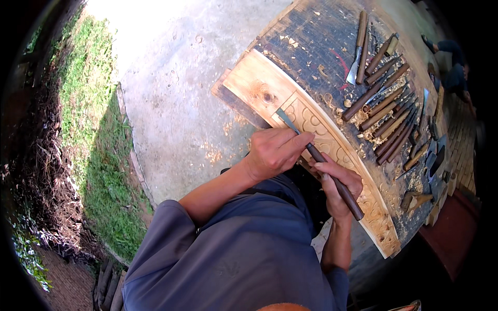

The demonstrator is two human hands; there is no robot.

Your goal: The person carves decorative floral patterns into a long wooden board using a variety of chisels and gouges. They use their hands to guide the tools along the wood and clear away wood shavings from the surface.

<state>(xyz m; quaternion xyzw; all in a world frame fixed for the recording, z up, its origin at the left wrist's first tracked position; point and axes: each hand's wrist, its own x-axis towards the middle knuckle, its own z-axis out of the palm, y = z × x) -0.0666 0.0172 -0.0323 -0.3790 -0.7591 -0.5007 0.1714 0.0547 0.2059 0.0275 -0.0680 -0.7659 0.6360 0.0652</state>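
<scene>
One left hand [275, 152], one right hand [340, 179], both clamped on the chisel [315, 153], and the board [329, 139] shows pale, knotted, rich with carved curves!

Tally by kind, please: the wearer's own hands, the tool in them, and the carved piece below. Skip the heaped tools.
Bare hands (left hand, right hand): 2
Steel-bladed chisel with long dark-brown handle: 1
Long, pale wooden board with carved patterns: 1
Total: 4

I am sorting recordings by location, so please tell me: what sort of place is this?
Probably an outdoor woodcarving spot: a carved board and many chisels lie on the worktable, and grass grows beside the concrete.
</scene>
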